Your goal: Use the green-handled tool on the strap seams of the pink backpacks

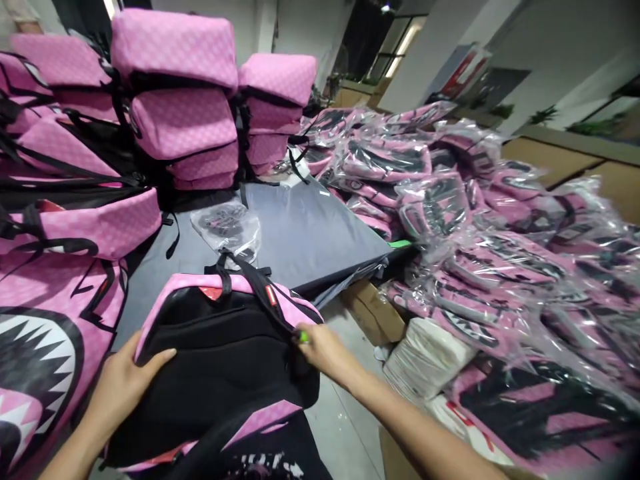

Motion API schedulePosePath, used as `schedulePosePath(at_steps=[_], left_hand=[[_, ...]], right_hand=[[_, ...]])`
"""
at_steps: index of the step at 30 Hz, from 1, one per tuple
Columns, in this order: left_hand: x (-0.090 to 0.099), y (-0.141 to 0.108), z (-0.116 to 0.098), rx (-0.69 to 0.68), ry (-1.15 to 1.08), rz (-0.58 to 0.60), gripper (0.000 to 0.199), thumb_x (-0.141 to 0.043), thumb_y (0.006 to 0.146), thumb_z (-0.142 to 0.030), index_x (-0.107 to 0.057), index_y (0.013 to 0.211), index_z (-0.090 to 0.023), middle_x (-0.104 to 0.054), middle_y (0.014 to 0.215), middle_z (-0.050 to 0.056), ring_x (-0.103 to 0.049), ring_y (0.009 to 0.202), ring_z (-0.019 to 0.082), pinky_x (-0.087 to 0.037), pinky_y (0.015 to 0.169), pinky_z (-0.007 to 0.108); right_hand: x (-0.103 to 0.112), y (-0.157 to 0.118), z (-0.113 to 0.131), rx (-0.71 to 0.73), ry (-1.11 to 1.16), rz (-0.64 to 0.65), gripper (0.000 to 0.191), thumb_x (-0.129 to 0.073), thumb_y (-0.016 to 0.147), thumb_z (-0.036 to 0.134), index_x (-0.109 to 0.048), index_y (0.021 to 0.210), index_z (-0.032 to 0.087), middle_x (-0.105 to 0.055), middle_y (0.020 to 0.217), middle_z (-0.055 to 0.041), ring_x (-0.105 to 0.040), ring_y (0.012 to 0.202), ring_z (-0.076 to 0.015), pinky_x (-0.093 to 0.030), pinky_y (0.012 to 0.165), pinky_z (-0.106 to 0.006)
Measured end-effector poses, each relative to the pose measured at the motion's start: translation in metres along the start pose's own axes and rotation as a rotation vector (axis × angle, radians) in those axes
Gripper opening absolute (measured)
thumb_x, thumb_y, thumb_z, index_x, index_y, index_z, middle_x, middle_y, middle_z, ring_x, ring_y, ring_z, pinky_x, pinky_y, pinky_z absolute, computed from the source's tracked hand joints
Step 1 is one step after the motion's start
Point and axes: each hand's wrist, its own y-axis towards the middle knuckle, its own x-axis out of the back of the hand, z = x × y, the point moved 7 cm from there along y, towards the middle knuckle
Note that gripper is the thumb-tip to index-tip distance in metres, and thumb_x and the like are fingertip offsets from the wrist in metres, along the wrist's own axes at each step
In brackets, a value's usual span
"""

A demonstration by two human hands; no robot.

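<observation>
A pink and black backpack (210, 353) lies with its black back panel up, close to my body at the front edge of the grey table. On its left side, my left hand (127, 377) grips the pink edge, thumb over the black panel. My right hand (315, 347) is closed at the right side on a black shoulder strap (263, 293), with a small bright green item between its fingers. Beyond the backpack's top handle, a clear plastic bag (227, 227) with small dark items lies on the grey table (300, 220).
Stacked pink backpacks (183, 123) stand at the back left, and more with a shark-mouth print (35, 360) lie at the left. Plastic-wrapped backpacks (480, 267) form a large heap at the right. A cardboard box (373, 313) and a white bundle (427, 360) are on the floor.
</observation>
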Motion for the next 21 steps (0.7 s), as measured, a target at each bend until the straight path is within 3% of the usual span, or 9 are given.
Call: schedulePosePath(at_steps=[3,4,6,8,12,15,17,19,21], left_hand=[[-0.009,-0.004,-0.039,-0.090,0.014,0.038,0.062,-0.070,0.068,-0.069,-0.063,0.112,-0.025,-0.076,0.104,0.000,-0.072,0.096,0.026,-0.058,0.078,0.029],[-0.013,-0.005,-0.052,-0.120,0.011,0.053,0.061,-0.070,0.069,-0.068,-0.064,0.112,-0.025,-0.076,0.105,0.000,-0.072,0.096,0.026,-0.057,0.079,0.029],[-0.019,-0.007,-0.075,-0.173,0.016,0.073,0.061,-0.070,0.069,-0.067,-0.064,0.113,-0.025,-0.076,0.106,0.000,-0.071,0.098,0.026,-0.057,0.081,0.029],[-0.027,-0.007,-0.093,-0.211,0.032,0.098,0.062,-0.070,0.070,-0.067,-0.065,0.114,-0.024,-0.075,0.106,0.001,-0.070,0.099,0.027,-0.056,0.082,0.029],[-0.039,-0.006,-0.118,-0.214,0.010,0.136,0.063,-0.071,0.071,-0.064,-0.063,0.117,-0.022,-0.075,0.105,0.002,-0.069,0.096,0.026,-0.055,0.080,0.031],[-0.046,-0.006,-0.141,-0.264,0.052,0.141,0.060,-0.071,0.072,-0.061,-0.065,0.115,-0.020,-0.074,0.102,0.003,-0.068,0.094,0.026,-0.054,0.079,0.032],[-0.051,-0.007,-0.167,-0.358,0.090,0.146,0.055,-0.071,0.074,-0.058,-0.067,0.112,-0.020,-0.074,0.098,0.002,-0.068,0.090,0.024,-0.053,0.077,0.030],[-0.060,-0.007,-0.203,-0.471,0.103,0.178,0.046,-0.070,0.076,-0.054,-0.069,0.107,-0.020,-0.073,0.090,-0.001,-0.067,0.082,0.021,-0.052,0.072,0.027],[-0.071,-0.006,-0.256,-0.630,0.083,0.206,0.037,-0.070,0.078,-0.047,-0.071,0.102,-0.019,-0.070,0.081,-0.003,-0.065,0.074,0.017,-0.049,0.066,0.024]], right_hand=[[-0.014,-0.026,-0.095,-0.231,0.265,-0.130,0.053,-0.049,0.090,0.032,-0.052,0.139,0.012,-0.063,0.126,-0.0169,-0.064,0.103,-0.0226,-0.050,0.077,-0.030],[-0.023,-0.032,-0.122,-0.277,0.434,-0.123,0.063,-0.053,0.086,0.039,-0.048,0.143,0.012,-0.061,0.127,-0.0167,-0.063,0.099,-0.0220,-0.050,0.072,-0.029],[-0.041,-0.041,-0.158,-0.294,0.697,-0.039,0.076,-0.058,0.075,0.052,-0.052,0.141,0.014,-0.066,0.113,-0.0124,-0.061,0.077,-0.0174,-0.046,0.058,-0.026],[-0.053,-0.048,-0.174,-0.249,0.818,0.063,0.080,-0.060,0.068,0.062,-0.058,0.134,0.016,-0.067,0.095,-0.0072,-0.051,0.059,-0.0117,-0.039,0.047,-0.022],[-0.066,-0.066,-0.180,-0.220,1.043,0.110,0.080,-0.073,0.059,0.060,-0.061,0.126,0.019,-0.065,0.092,-0.0044,-0.042,0.054,-0.0072,-0.030,0.045,-0.019],[-0.075,-0.080,-0.192,-0.413,1.108,-0.085,0.055,-0.071,0.062,0.059,-0.067,0.098,0.017,-0.057,0.063,0.0010,-0.039,0.048,-0.0090,-0.029,0.045,-0.022],[-0.076,-0.092,-0.201,-0.544,1.093,-0.250,0.045,-0.064,0.065,0.063,-0.062,0.077,0.020,-0.046,0.050,0.0035,-0.037,0.044,-0.0111,-0.030,0.044,-0.025],[-0.066,-0.109,-0.212,-0.618,1.056,-0.357,0.041,-0.061,0.066,0.063,-0.054,0.064,0.023,-0.043,0.045,0.0025,-0.039,0.042,-0.0138,-0.032,0.044,-0.028],[-0.040,-0.139,-0.235,-0.746,0.928,-0.492,0.035,-0.063,0.068,0.058,-0.052,0.057,0.026,-0.047,0.045,-0.0017,-0.044,0.043,-0.0180,-0.035,0.044,-0.033]])
